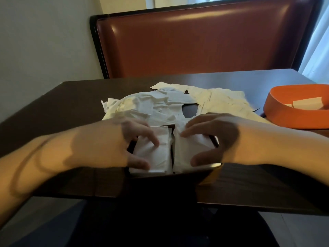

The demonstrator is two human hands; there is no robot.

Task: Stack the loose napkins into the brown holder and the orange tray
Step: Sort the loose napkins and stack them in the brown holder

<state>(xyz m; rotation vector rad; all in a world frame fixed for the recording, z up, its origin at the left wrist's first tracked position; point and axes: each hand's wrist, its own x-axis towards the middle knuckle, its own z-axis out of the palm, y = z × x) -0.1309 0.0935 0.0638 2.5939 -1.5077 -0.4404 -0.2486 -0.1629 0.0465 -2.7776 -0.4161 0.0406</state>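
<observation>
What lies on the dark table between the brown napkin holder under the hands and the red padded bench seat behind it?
In the head view, a loose heap of white paper napkins covers that stretch of the dark table.

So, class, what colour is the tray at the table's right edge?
Orange, seen in the head view: the tray.
</observation>
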